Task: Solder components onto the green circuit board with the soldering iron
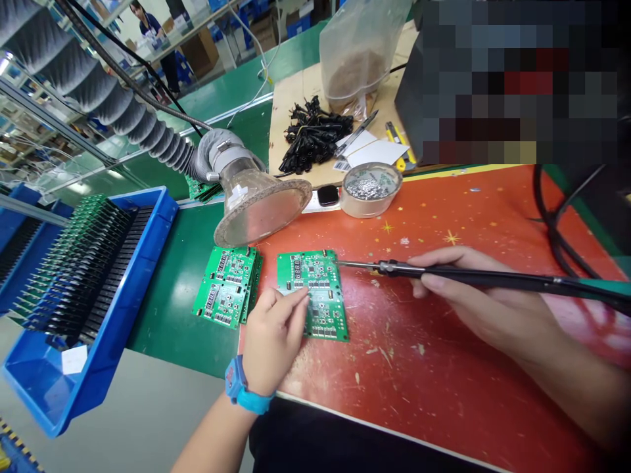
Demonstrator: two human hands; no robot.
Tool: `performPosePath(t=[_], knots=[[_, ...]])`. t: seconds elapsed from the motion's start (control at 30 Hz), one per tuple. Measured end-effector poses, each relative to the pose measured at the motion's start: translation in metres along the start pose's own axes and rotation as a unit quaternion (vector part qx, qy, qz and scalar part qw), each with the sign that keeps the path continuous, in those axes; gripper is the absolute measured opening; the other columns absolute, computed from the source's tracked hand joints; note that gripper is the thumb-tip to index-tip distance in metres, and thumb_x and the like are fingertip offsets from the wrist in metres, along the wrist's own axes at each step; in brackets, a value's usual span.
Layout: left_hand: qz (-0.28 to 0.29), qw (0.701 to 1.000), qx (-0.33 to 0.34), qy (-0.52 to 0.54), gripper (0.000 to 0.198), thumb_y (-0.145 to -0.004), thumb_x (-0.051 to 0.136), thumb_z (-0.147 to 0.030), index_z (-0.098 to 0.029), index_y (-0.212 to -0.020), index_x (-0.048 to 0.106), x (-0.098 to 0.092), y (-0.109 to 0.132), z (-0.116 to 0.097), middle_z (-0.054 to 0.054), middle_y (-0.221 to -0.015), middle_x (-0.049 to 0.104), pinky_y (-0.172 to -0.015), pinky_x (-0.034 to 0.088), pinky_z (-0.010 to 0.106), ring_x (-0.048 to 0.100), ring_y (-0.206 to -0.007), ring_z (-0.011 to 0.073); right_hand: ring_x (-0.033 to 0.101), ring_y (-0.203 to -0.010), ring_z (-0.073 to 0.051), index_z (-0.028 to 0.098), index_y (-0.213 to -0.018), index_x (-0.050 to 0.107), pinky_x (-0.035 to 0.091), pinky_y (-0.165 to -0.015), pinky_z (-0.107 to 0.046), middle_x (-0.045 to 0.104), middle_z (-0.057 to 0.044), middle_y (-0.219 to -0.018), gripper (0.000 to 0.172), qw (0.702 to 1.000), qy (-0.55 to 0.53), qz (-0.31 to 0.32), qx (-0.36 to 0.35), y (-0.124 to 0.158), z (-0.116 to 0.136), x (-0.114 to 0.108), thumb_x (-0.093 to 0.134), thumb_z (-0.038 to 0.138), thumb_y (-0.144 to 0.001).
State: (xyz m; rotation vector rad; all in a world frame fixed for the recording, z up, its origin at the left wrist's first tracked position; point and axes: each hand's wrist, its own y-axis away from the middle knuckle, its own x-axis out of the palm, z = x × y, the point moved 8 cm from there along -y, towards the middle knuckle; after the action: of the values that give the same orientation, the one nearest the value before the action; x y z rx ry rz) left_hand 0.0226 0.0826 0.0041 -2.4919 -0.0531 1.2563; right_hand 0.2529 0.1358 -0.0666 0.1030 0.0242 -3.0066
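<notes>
Iron (pixel 493 279) slim black, right hand (pixel 473 295) | left hand (pixel 273 335) pressing flat green board (pixel 313 295)

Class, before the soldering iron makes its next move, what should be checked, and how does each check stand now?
1. The left hand steadies the circuit board: ok.
2. The right hand has a firm grip on the soldering iron: ok.
3. Its tip meets the board's top right edge: ok.
4. The fume hood stands close behind the board: ok.
5. Tip temperature: cannot tell.
6. Left fingers clear of the tip: ok.
</notes>
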Motion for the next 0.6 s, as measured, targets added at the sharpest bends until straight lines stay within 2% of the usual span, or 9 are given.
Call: performPosePath(t=[0.17, 0.6], knots=[[0.017, 1.000, -0.003, -0.013, 0.021, -0.088, 0.051, -0.021, -0.018, -0.104, 0.064, 0.0038, 0.0034, 0.0005, 0.000, -0.068, 0.046, -0.056, 0.042, 0.022, 0.048, -0.060, 0.0096, 0.055, -0.066, -0.010, 0.032, -0.091, 0.062, 0.044, -0.064, -0.021, 0.061, 0.006, -0.069, 0.015, 1.000, 0.029, 0.005, 0.003, -0.0012, 0.0003, 0.0013, 0.063, 0.038, -0.077], [0.006, 1.000, -0.010, -0.019, 0.020, -0.088, 0.051, -0.022, -0.018, -0.102, 0.065, 0.0020, 0.0042, 0.0007, -0.001, -0.065, 0.046, -0.051, 0.039, 0.020, 0.047, -0.056, 0.0084, 0.055, -0.066, -0.011, 0.032, -0.087, 0.063, 0.044, -0.063, -0.022, 0.060, 0.006, -0.071, 0.015, 1.000, 0.015, -0.002, 0.026, 0.0002, -0.0025, 0.0009, 0.065, 0.040, -0.074]])
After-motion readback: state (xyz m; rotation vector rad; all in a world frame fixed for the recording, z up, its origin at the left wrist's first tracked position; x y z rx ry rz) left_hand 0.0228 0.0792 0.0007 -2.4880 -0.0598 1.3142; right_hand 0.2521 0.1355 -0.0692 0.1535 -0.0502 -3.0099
